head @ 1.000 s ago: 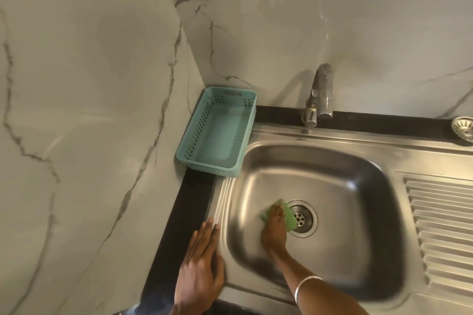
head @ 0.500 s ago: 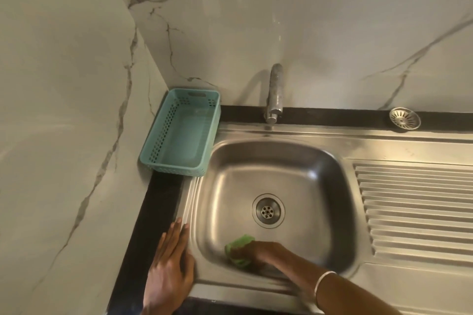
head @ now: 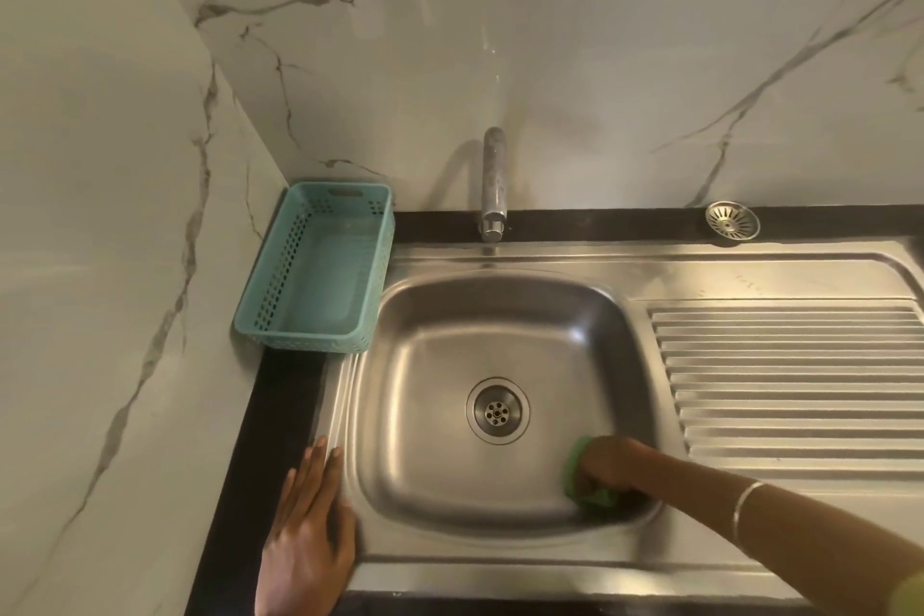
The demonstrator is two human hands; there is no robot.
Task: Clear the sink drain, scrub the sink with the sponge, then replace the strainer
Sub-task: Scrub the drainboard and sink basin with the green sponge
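One sponge [head: 582,485] was gripped by the right hand [head: 612,465] at the sink's [head: 500,315] near-right corner; the left hand [head: 307,540] was laid flat and open on the rim. One strainer [head: 732,220] was set on the back ledge.

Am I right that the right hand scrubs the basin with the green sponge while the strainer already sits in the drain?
Not quite. The head view shows the strainer on the black ledge behind the drainboard, not in the drain. The right hand does scrub the basin with the green sponge.

L hand [head: 309,535] flat, fingers together, palm down; R hand [head: 612,465] curled shut, forearm extended across.
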